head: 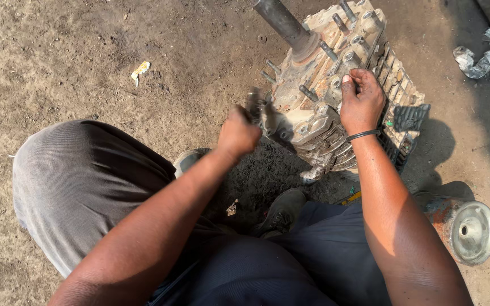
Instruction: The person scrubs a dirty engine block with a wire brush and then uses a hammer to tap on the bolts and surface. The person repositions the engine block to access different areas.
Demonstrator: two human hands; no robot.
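Head view, looking down past bent knees onto a dirt floor (pixel 75 51). Standing there, tilted, a grimy cast-metal gearbox housing (pixel 319 107) with a thick steel shaft (pixel 283 22) rising from its top face and several threaded studs (pixel 308 93) sticking out around it. Right hand (pixel 361 102) laid over the housing's upper right edge, fingers curled around a stud or boss, thumb up, bracing the casting. Left hand (pixel 238 135) clenched on a dark, blurred tool (pixel 254 104) at the housing's left flank, its head touching the casting; exact kind of tool impossible to tell. Behind the housing, a black plastic crate (pixel 406 127); at lower right, a rusty round drum-like part (pixel 466 226) lying on its side; farther off, a crumpled rag (pixel 474 59) and a yellow scrap (pixel 140 70). Best done, judging from this, with the bracing grip kept firm, the tool seated squarely before loading, and knuckles clear of the neighbouring studs.
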